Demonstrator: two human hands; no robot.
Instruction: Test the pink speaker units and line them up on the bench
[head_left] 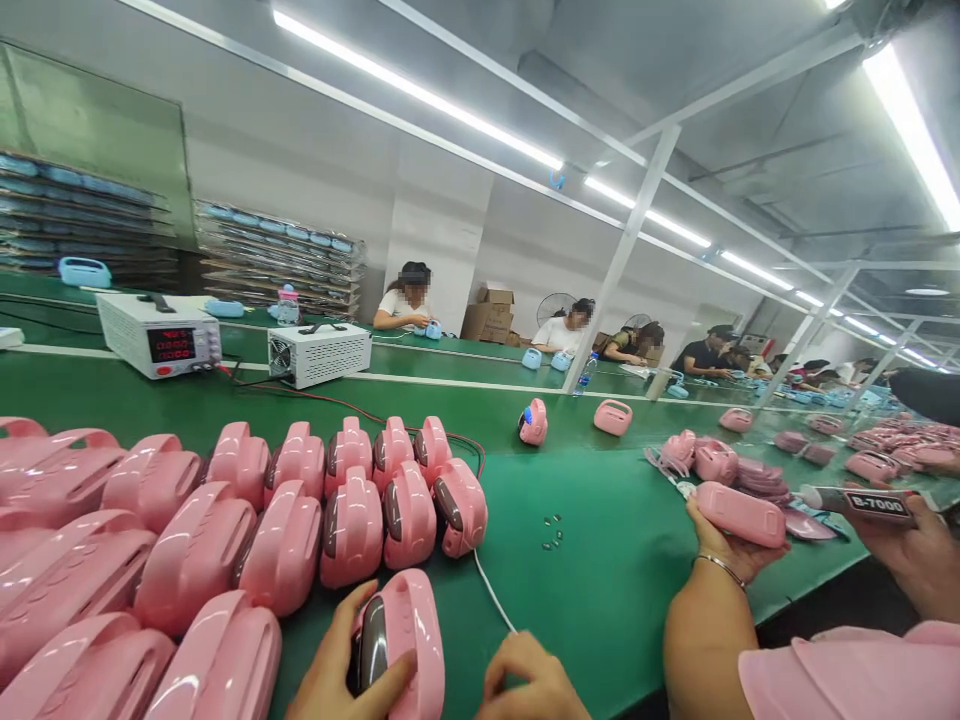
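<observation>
At the bottom centre, my left hand [337, 668] is wrapped round a pink casing [424, 640] with a dark glossy panel, held upright in front of the rows. To its right, my right hand [532, 685] has its fingers curled together at the near end of a white cable [493, 590]. That cable runs back to a pink casing [463, 508] at the right end of the front row. Several small dark pieces [553, 532] lie on the green mat [600, 580] beyond my right hand.
Many pink casings [187, 550] stand in rows at left. Behind them are a power supply [161, 335] and a second metal box [322, 355]. At right, a neighbour's hands hold a pink casing [739, 514] and a glue tube [862, 503]. A post [626, 250] rises behind.
</observation>
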